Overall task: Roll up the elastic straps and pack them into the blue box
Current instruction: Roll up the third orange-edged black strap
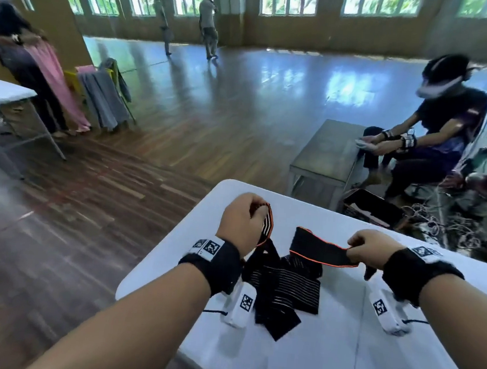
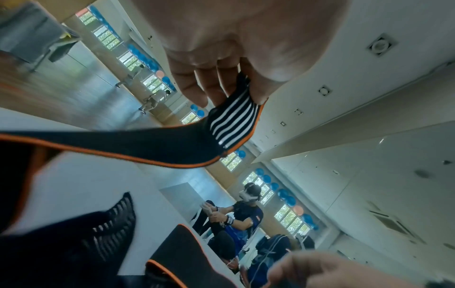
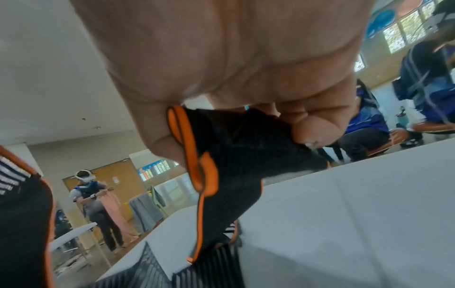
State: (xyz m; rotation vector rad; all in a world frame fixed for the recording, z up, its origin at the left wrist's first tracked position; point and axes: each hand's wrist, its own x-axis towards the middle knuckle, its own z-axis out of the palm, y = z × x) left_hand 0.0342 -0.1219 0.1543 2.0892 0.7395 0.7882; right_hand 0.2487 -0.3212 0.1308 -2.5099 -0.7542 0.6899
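strap (image 1: 320, 250): black, orange edging, white stripes | table (image 1: 339, 354): white | wristbands (image 1: 217, 266): black

You have no words, brand names or numbers to read in any of the three views. The only printed signs are black-and-white square code markers: on the white plate of your black left wristband (image 1: 208, 248), on the white camera block hanging under your left wrist (image 1: 243, 303), on the white plate of your black right wristband (image 1: 424, 252) and on the white camera block under your right wrist (image 1: 384, 310). They carry a pixel pattern only, no letters
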